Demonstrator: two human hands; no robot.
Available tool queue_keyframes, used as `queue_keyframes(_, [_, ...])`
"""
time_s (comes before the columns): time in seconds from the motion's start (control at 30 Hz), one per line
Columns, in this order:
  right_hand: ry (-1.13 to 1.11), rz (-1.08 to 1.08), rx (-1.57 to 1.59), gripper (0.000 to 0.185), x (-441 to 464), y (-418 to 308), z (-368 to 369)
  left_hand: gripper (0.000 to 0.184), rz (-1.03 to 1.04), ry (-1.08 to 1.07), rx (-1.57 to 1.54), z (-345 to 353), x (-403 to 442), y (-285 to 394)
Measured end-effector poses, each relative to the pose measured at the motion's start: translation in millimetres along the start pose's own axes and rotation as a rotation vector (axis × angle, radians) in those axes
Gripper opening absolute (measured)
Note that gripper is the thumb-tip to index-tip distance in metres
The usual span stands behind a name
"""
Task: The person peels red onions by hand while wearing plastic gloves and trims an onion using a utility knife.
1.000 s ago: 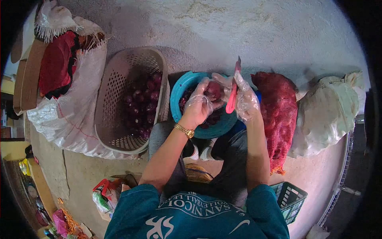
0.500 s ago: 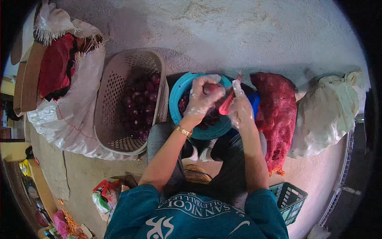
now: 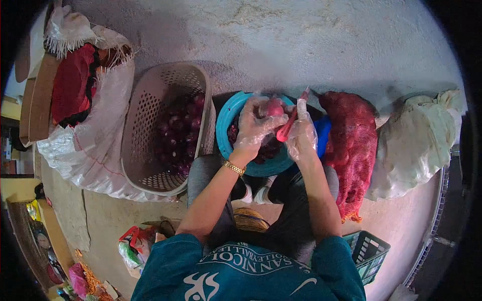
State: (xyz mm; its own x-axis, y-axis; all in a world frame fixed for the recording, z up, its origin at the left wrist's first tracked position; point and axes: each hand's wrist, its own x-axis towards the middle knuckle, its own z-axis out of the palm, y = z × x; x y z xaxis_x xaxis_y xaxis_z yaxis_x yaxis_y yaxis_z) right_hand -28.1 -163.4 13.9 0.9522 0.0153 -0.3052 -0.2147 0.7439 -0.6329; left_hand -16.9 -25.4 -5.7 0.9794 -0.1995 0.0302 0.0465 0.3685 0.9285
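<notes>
In the head view, my left hand (image 3: 249, 131), in a clear plastic glove, curls around a red onion (image 3: 273, 108) above the turquoise basin (image 3: 224, 113). My right hand (image 3: 302, 138), also gloved, grips a small red-handled knife (image 3: 286, 128) close beside the onion. Its thin tip points up toward the wall; whether the blade touches the onion I cannot tell. Dark purple onion skins or pieces (image 3: 269, 152) lie in the basin beneath both hands, partly hidden by them.
Left of the basin, a perforated basket (image 3: 135, 125) holds many red onions (image 3: 178, 130). A red mesh sack (image 3: 351, 145) and a white sack (image 3: 414, 145) stand to the right. A green crate (image 3: 369, 256) sits lower right, a plastic bag (image 3: 133, 246) lower left. The wall (image 3: 301, 45) rises ahead.
The onion shows more fully between my left fingers, which have shifted around it. My right hand has turned the knife slightly. The whole view has moved a little.
</notes>
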Motion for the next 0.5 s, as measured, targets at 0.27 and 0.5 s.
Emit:
queue_keyframes(0.27, [0.062, -0.053, -0.203, 0.045, -12.9, -14.9, 13.2, 0.06, -0.131, 0.126, -0.095, 9.2, -3.8, 2.3])
queue_keyframes(0.5, [0.137, -0.115, -0.446, 0.043, -13.1, -17.2, -10.1, 0.066, 0.208, 0.025, 0.428, -7.5, 5.1, 20.3])
